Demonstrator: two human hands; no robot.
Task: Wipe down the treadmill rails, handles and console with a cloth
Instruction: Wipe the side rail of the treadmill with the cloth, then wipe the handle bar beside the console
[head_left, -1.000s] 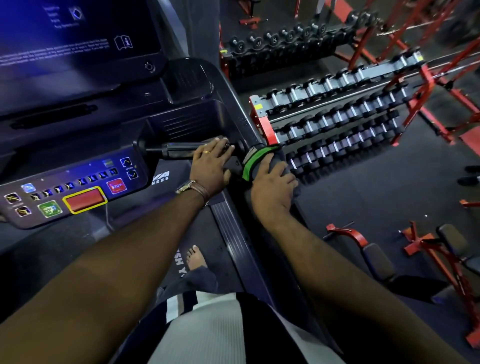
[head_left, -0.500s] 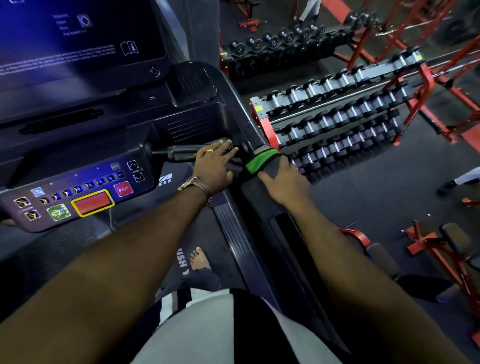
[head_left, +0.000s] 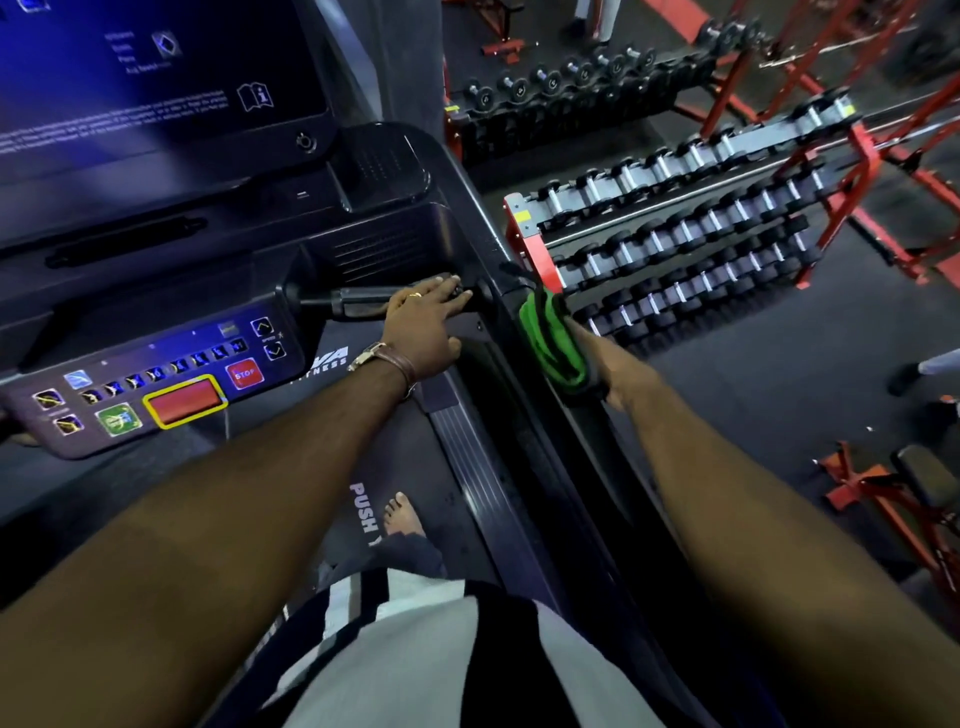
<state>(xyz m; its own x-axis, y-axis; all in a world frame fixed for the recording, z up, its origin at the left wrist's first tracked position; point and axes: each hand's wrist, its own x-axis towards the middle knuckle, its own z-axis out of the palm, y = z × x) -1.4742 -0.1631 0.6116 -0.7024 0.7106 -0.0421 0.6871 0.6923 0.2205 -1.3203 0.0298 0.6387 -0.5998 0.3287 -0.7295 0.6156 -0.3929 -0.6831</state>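
Green cloth (head_left: 553, 343), gripped by right hand (head_left: 621, 366) on side rail (head_left: 582, 457) running lengthwise toward lower right; left hand (head_left: 426, 322) flat, fingers straight, on handle (head_left: 358, 304).

The cloth (head_left: 553, 345), green with black bands, is bunched into folds and is held against the outer face of the dark right side rail (head_left: 571, 493). The black horizontal handle (head_left: 358, 304) is mounted between this rail and the lit console panel (head_left: 156, 384). The blue display screen (head_left: 156, 78) is located above the panel.
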